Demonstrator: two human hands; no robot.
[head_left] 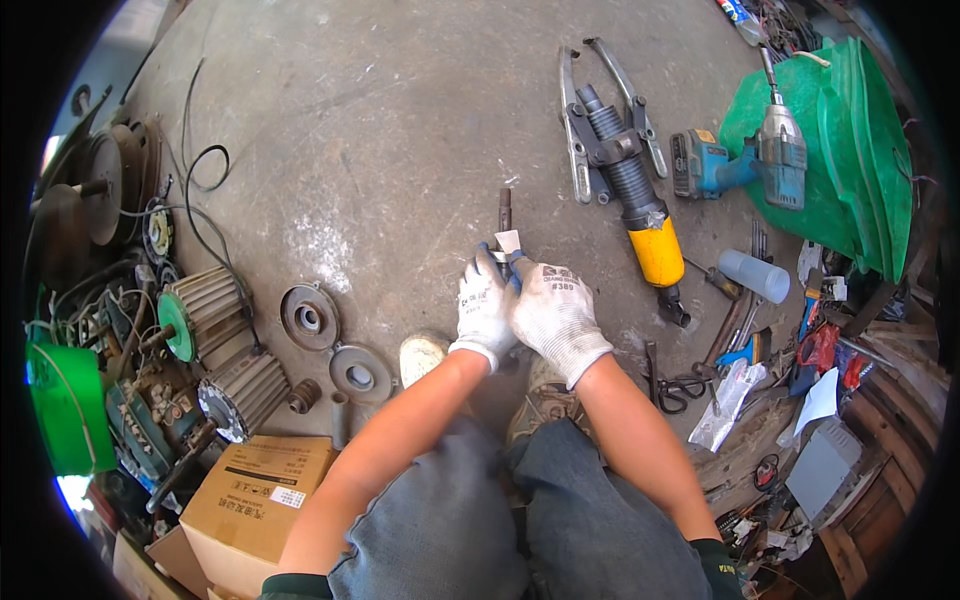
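Note:
Both my hands wear white knit gloves with blue at the fingertips and meet just above my shoes. A dark metal shaft [505, 208] sticks out beyond them, its narrower end pointing away from me. My left hand [484, 308] is closed around the near part of the shaft. A pale, stiff-looking strip [508, 242] is wrapped against the shaft. My right hand [553, 308] is closed, with its fingertips pinching at this strip. The gloves hide the near end of the shaft, and the strip's material cannot be made out.
Right: yellow-and-black hydraulic gear puller [655, 245], blue cordless impact wrench [735, 160], green plastic bin [815, 150], clear cylinder [753, 276], scattered hand tools. Left: two round metal end covers [310, 316], motor rotors [240, 395], cardboard box [255, 490], green bucket [70, 410], black cable [205, 225].

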